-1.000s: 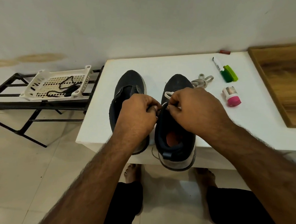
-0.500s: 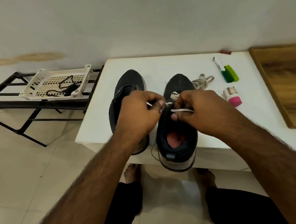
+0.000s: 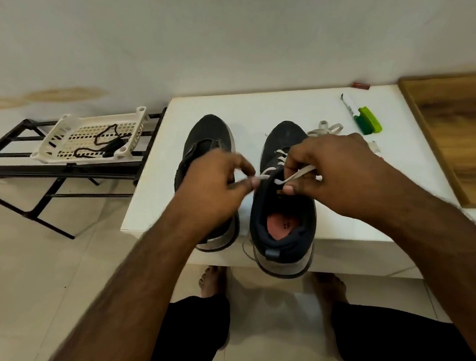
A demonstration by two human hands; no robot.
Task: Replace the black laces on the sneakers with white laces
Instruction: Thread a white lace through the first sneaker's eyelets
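Head view: left hand [image 3: 214, 184] blurred, covering left sneaker's [image 3: 208, 138] eyelets

Right sneaker [image 3: 284, 211]: dark matt knit cloth upper, padded collar, pinkish insole, pale rubbery sole. Left sneaker [image 3: 209, 133]: same dark matt cloth. White lace [image 3: 299, 173]: flat woven cloth. Table [image 3: 264, 109]: white, smooth, slight sheen. Wooden board [image 3: 460, 122]: brown grain, satin finish. Basket [image 3: 65, 134]: white perforated plastic. Black laces [image 3: 104, 137]: cloth cord. Rack [image 3: 20, 170]: black painted metal. Highlighter [image 3: 369, 123]: glossy green plastic. Floor [image 3: 27, 278]: glossy pale tiles.
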